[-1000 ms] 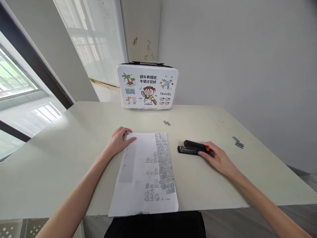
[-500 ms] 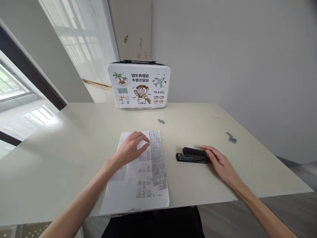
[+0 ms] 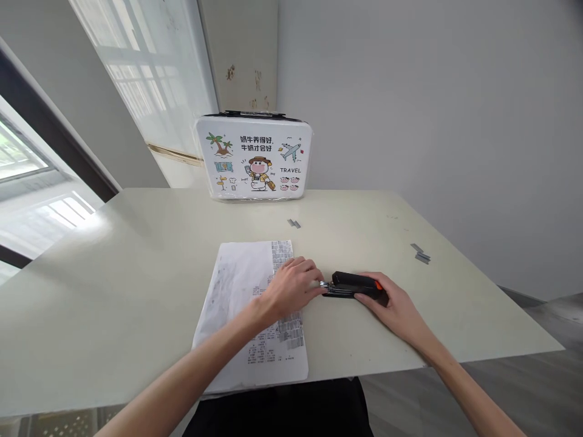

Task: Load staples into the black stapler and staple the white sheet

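Note:
A black stapler (image 3: pixel 350 284) with an orange spot near its rear lies on the table, its front end pointing left. My right hand (image 3: pixel 387 303) grips the rear end, thumb on the near side and fingers on the far side. My left hand (image 3: pixel 296 286) pinches at the stapler's front tip, where a bit of shiny metal shows between the fingertips. Under my left wrist lies a stack of white paper (image 3: pixel 237 261) with printed text and a column of many staples down its right side, partly covered by the hand.
A white case (image 3: pixel 257 161) with cartoon prints stands at the table's back. Small staple strips (image 3: pixel 294 223) lie in front of it, and more strips (image 3: pixel 421 255) lie on the right. A window is at the left.
My left hand has moved right from over the paper to the stapler's front end. My right hand has taken a fuller hold of the stapler's rear.

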Demonstrator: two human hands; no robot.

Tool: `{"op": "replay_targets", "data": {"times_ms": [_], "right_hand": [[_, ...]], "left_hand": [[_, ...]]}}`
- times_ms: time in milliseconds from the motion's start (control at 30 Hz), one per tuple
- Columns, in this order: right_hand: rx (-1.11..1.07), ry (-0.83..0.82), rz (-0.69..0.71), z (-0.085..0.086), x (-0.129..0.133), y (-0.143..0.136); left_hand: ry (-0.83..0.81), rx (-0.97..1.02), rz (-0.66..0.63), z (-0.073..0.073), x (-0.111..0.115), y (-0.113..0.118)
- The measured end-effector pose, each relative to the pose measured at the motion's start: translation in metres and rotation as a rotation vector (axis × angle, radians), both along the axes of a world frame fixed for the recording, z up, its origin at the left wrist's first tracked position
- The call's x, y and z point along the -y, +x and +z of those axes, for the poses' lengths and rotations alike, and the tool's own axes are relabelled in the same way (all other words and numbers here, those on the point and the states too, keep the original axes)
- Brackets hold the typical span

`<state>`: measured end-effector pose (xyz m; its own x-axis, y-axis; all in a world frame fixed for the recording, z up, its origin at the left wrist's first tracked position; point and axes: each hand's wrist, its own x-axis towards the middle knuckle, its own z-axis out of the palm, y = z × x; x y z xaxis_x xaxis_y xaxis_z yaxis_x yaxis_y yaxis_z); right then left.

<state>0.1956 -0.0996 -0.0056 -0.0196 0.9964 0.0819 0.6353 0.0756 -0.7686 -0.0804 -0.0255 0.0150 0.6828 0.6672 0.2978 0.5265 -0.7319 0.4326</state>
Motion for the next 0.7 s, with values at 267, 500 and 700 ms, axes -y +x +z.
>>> {"op": "replay_targets", "data": {"times_ms": [267,500,700], "right_hand": [[-0.013,0.01,-0.027,-0.001,0.0,0.001],[-0.025,0.003,-0.038,-0.002,-0.001,0.0],[-0.026,-0.002,-0.032,-0.004,-0.002,0.002]], "left_hand": [[-0.118,0.046,0.103,0.016,-0.054,-0.044],[0.034,-0.186,0.394,0.004,-0.159,-0.019],[0.024,-0.191,0.479,-0.007,-0.157,-0.031]]}}
